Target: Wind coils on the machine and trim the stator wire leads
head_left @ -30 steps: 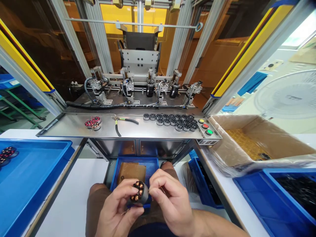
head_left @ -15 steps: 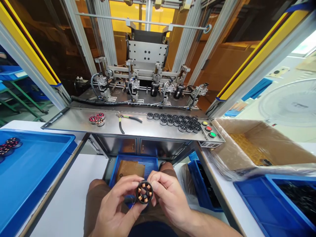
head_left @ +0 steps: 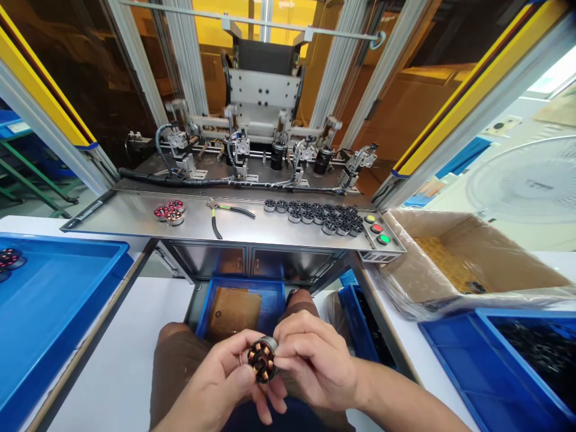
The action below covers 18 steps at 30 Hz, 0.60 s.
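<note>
My left hand [head_left: 236, 375] is closed around a small round motor stator [head_left: 261, 360], just above my lap. The stator has a dark ring, a silvery outer side and copper windings turned towards me. A thin wire [head_left: 241, 356] curves out at its left side. My right hand [head_left: 315, 354] is closed in a pinch, its fingertips against the stator's right edge; whatever lies between them is hidden. On the metal bench ahead lie wire cutters [head_left: 219, 211] with black and green handles. Left of these is a small group of stators with red and copper windings [head_left: 174, 217].
Several black stators [head_left: 328, 217] stand on the bench, beside a panel of coloured buttons [head_left: 377, 228]. A machine with clamps [head_left: 279, 153] rises behind. Blue trays [head_left: 112, 252] flank me, and a plastic-lined carton [head_left: 504, 264] stands right. A blue bin [head_left: 274, 294] holding brown card sits below.
The stator has tilted, so its silvery side now shows. My right fingers have moved up against its edge, and my left fingers have shifted around it. The camera view has moved slightly.
</note>
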Tool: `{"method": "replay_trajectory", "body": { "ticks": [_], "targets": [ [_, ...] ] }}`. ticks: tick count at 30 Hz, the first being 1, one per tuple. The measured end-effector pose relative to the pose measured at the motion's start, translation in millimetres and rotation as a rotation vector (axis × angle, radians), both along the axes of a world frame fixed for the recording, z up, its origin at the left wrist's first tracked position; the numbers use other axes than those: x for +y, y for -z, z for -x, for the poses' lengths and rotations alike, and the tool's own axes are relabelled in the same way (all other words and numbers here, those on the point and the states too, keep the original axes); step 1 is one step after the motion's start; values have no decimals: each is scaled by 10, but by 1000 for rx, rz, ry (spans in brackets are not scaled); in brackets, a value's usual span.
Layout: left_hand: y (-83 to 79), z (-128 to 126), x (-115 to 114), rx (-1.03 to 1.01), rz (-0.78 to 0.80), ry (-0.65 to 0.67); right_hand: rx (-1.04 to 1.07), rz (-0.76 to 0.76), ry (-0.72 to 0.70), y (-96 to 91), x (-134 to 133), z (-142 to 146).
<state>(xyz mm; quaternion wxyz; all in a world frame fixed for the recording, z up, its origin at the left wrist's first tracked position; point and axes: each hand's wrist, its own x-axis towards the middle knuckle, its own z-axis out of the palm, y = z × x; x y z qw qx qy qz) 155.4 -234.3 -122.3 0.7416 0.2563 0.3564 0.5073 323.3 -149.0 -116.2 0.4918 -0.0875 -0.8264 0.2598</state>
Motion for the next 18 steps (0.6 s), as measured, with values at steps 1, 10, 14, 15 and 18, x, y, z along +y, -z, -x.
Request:
{"method": "replay_trajectory", "body": {
  "ticks": [1,10,14,15,18],
  "targets": [
    [4,-6,2,18,6,-13,6,-19,-10,-4,9,-10],
    [-5,-38,-33,117,55,-244,8,53,-118,-128,201,-105],
    [-20,-55,-24,94,31,-251,-76,-3,-143,-170,234,-97],
    [-12,-54,-22,96,26,-254,-86,-16,-136,-179,232,-96],
    [42,-42,-23,100,-3,-266,-103,-59,-119,-211,204,-93]
  ]
}}
